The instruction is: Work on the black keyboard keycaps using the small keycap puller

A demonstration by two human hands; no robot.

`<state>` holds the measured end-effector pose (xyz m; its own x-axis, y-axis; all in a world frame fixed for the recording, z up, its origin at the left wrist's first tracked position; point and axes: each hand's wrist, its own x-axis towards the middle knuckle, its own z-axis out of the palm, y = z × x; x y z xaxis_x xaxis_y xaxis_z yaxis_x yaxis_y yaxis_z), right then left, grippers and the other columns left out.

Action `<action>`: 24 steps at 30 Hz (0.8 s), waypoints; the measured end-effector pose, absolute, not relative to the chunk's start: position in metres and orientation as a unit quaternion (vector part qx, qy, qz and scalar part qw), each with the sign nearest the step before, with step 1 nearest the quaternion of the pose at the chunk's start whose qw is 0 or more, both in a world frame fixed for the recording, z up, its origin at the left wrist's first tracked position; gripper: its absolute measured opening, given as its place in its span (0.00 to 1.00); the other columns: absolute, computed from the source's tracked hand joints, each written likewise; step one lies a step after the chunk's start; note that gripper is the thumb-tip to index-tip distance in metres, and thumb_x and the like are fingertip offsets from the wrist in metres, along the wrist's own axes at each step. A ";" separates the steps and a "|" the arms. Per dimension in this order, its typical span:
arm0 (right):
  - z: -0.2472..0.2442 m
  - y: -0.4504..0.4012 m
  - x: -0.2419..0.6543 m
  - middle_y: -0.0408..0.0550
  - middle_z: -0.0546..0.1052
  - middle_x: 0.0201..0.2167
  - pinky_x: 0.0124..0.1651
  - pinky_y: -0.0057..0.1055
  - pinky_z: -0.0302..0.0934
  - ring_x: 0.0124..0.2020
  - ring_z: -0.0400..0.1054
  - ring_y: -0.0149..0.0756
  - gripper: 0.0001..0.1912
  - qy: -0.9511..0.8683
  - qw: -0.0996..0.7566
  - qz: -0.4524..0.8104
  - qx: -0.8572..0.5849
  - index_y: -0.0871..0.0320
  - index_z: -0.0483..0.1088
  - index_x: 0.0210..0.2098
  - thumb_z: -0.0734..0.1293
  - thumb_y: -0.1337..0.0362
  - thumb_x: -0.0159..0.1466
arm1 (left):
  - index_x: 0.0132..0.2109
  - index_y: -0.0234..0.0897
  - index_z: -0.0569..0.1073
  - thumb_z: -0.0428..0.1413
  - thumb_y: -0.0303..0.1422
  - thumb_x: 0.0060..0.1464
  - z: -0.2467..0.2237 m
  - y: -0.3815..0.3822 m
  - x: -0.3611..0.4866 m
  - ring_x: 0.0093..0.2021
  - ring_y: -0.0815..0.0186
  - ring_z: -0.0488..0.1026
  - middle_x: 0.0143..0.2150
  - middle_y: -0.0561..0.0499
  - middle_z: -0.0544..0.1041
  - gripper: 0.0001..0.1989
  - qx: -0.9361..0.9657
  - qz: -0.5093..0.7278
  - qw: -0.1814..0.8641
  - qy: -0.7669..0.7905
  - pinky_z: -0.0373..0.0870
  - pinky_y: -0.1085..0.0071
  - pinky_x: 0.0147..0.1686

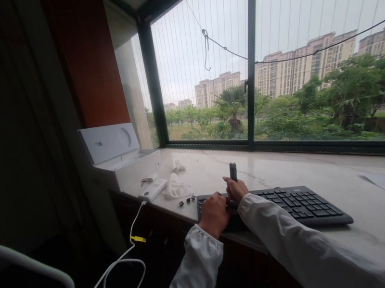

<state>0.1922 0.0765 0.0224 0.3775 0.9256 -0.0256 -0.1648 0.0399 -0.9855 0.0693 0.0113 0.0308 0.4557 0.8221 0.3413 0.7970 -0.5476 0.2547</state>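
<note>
Right hand (236, 188) fisted around a dark tool (233, 170), upright over the keyboard's (297, 203) left end. Left hand (214, 214) rests curled on that end; can't tell if it grips anything. Loose keycaps (187, 201) lie left of it.

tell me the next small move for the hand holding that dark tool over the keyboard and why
Probably lower the right hand so its upright tool meets the next key at the keyboard left end. Loose keycaps already lie beside it, and the left hand rests on that end, steadying it.
</note>
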 end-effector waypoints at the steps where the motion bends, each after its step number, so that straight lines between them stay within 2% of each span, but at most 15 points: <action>1: 0.024 0.076 0.192 0.34 0.53 0.05 0.10 0.25 0.41 0.07 0.45 0.24 0.19 -0.356 0.623 0.441 -0.539 0.54 0.52 0.17 0.67 0.59 0.55 | 0.40 0.41 0.76 0.52 0.44 0.55 0.033 0.011 0.070 0.39 0.63 0.72 0.40 0.48 0.73 0.14 0.855 0.207 0.022 0.475 0.69 0.68 0.39; 9: 0.025 0.070 0.199 0.32 0.47 0.05 0.10 0.23 0.36 0.08 0.38 0.21 0.24 -0.337 0.620 0.559 -0.436 0.53 0.43 0.16 0.65 0.60 0.56 | 0.39 0.36 0.73 0.54 0.38 0.53 0.033 0.008 0.076 0.37 0.62 0.73 0.41 0.46 0.71 0.11 0.862 0.180 -0.033 0.474 0.71 0.68 0.37; 17: 0.035 0.064 0.205 0.32 0.47 0.06 0.10 0.24 0.36 0.08 0.38 0.21 0.23 -0.306 0.645 0.547 -0.436 0.53 0.44 0.17 0.63 0.62 0.59 | 0.42 0.39 0.72 0.51 0.36 0.58 0.035 0.003 0.079 0.40 0.65 0.72 0.43 0.48 0.69 0.09 0.851 0.158 -0.014 0.500 0.68 0.69 0.41; 24: 0.040 0.062 0.212 0.32 0.46 0.06 0.10 0.23 0.34 0.08 0.38 0.21 0.22 -0.277 0.658 0.562 -0.418 0.53 0.43 0.18 0.61 0.64 0.61 | 0.42 0.41 0.73 0.53 0.38 0.57 0.035 0.006 0.079 0.41 0.65 0.72 0.44 0.50 0.69 0.09 0.850 0.158 -0.004 0.502 0.67 0.69 0.40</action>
